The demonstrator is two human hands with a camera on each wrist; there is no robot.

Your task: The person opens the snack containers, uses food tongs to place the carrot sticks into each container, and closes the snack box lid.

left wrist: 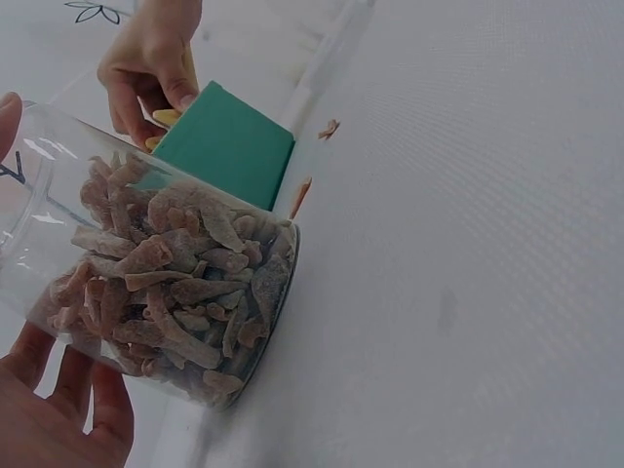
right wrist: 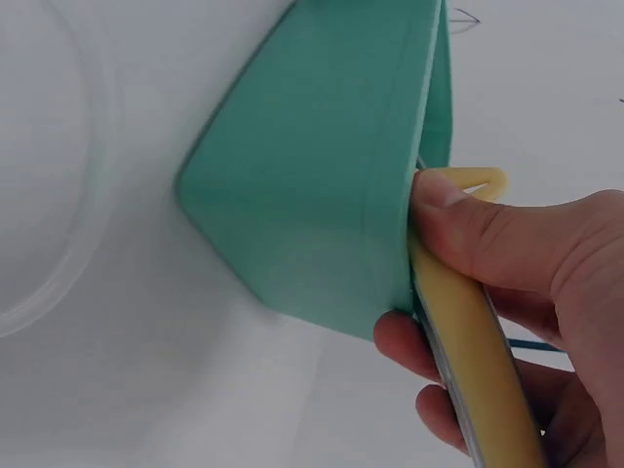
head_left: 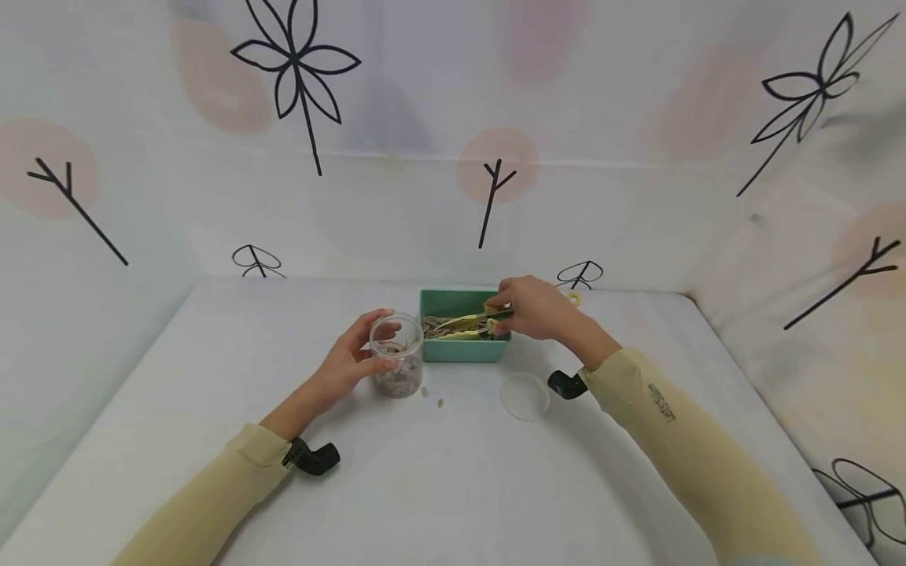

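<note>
A clear round jar (head_left: 398,376), without a lid, stands on the table to the left of a green box. My left hand (head_left: 345,363) grips its side, thumb in front and fingers behind. Brownish dried strips (left wrist: 175,273) fill much of the jar in the left wrist view. My right hand (head_left: 532,306) is at the right end of the green box (head_left: 463,352) and holds yellow tongs (right wrist: 478,361) between thumb and fingers. The tongs' yellow arms reach down into the box, over similar brownish pieces (head_left: 432,324).
A clear round lid (head_left: 524,397) lies flat on the white table (head_left: 453,487), in front of the box and to its right. Two small loose pieces (left wrist: 301,197) lie near the jar's base. A patterned cloth wall (head_left: 396,220) rises behind the box.
</note>
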